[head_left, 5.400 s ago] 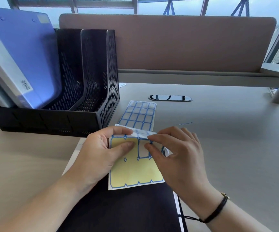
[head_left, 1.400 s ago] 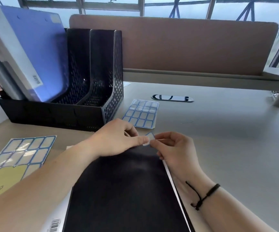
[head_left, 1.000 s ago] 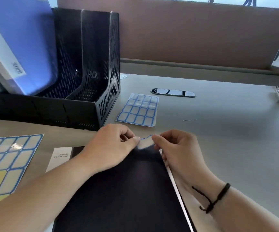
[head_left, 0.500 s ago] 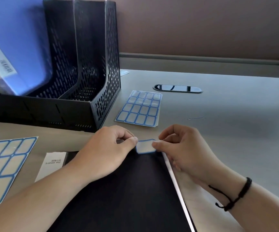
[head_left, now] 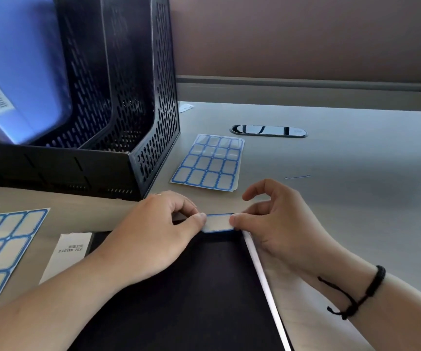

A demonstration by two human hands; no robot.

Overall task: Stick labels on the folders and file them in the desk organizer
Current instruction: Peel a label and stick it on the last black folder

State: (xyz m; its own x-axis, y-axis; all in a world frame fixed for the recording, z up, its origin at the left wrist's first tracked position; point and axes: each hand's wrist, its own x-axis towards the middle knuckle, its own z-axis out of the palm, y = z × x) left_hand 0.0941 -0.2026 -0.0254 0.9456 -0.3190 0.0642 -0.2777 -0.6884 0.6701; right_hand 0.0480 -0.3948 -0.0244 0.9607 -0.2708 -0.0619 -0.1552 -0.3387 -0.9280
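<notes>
A small blue-bordered label [head_left: 217, 222] lies at the far right corner of the black folder [head_left: 191, 287], which is flat on the desk [head_left: 343, 198] in front of the person. The left hand [head_left: 153, 234] pinches the label's left end between thumb and forefinger, its other fingers curled under. The right hand [head_left: 277, 224] pinches the label's right end the same way, with the forefinger arched above it; a black cord bracelet [head_left: 356, 292] sits on that wrist. Whether the label is fully stuck down cannot be told.

At 12 o'clock from the label, just beyond the hands, a full sheet of blue-bordered labels [head_left: 209, 162] lies flat on the desk. At 10 o'clock stands the black perforated desk organizer [head_left: 138, 110], its two right slots holding nothing visible; a blue folder [head_left: 22, 67] leans in a slot at its left. At 9 o'clock, near the left edge of view, lies a second label sheet [head_left: 2, 247] with yellow backing showing at its near corner. Between that sheet and the black folder, a white spine tag [head_left: 65, 254] with small print sticks out from the folder's left side. At 1 o'clock, well apart, an oval cable port [head_left: 268, 130] is set into the desk, and a brown partition [head_left: 305, 36] closes the far edge.
</notes>
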